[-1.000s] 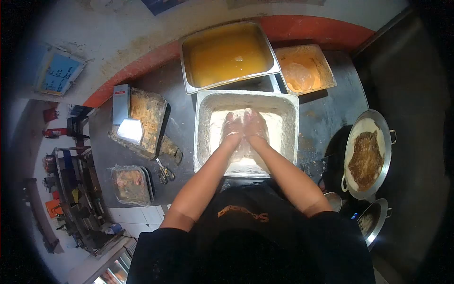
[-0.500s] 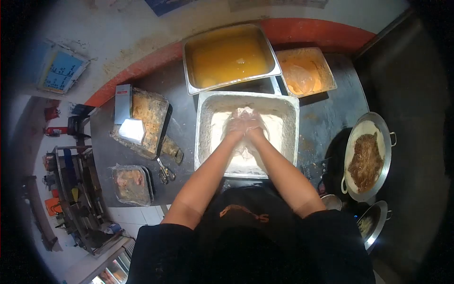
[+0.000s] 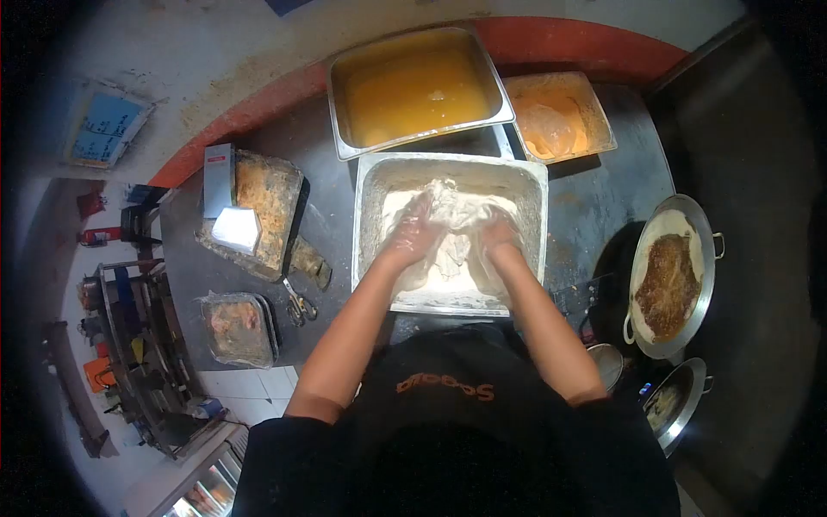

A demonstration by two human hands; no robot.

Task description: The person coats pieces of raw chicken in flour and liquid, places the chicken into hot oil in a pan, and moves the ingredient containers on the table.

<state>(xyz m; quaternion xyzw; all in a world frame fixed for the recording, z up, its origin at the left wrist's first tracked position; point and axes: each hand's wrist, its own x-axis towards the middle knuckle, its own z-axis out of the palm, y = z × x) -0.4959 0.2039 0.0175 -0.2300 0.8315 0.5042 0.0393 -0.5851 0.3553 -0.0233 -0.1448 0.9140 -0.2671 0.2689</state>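
Parted since earlier, left hand [image 3: 413, 231] and right hand [image 3: 499, 233], grips unclear, flank white, clumpy, heaped powder [image 3: 457, 209].

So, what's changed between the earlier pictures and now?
The left hand has moved left and the right hand right, parting from close together inside the tub and showing lumpy white powder between them. Whether they let anything go is unclear. The tub, scissors and big pan stayed put.
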